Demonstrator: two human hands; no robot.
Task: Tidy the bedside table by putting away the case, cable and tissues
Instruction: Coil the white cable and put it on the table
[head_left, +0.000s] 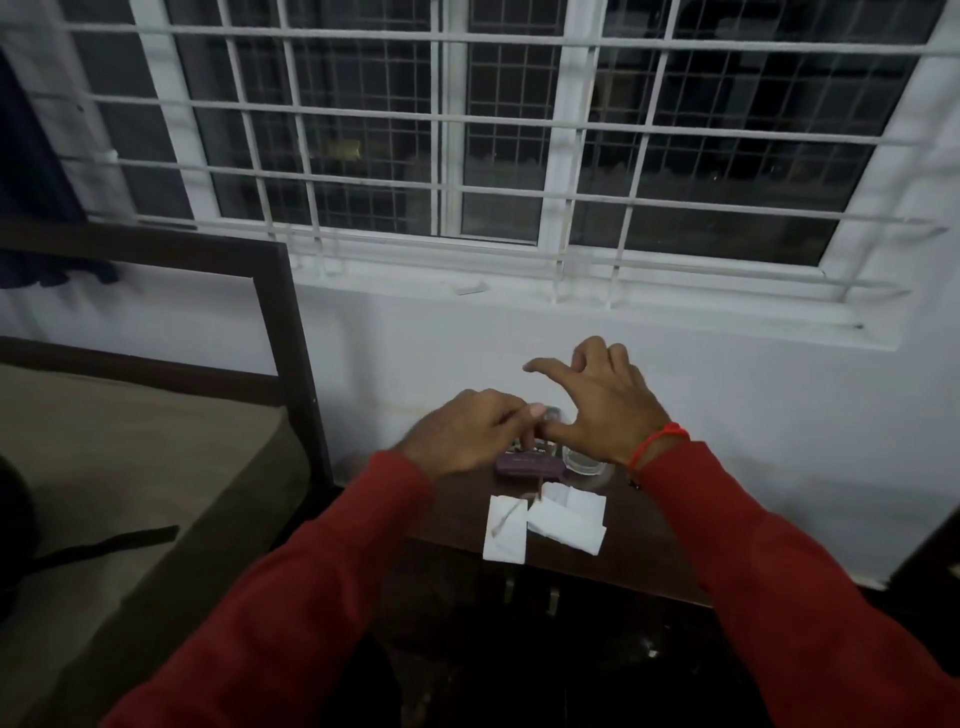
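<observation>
Tissues (545, 522) near table (644, 551) front edge; case (524, 464) behind. Left hand (462, 434) curled, grip unclear; right hand (605, 400) spread. Bed (130, 457) left, window (498, 130) above.

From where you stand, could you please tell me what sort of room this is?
Probably a bedroom: a dark wooden bed frame with a mattress stands beside a small dark wooden bedside table, under a white barred window.

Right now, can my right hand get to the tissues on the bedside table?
Probably yes. The tissues lie uncovered near the front of the bedside table, with nothing on top of them. The right hand hovers open just behind them, above the glass, so it only needs to pull back and drop.
</observation>
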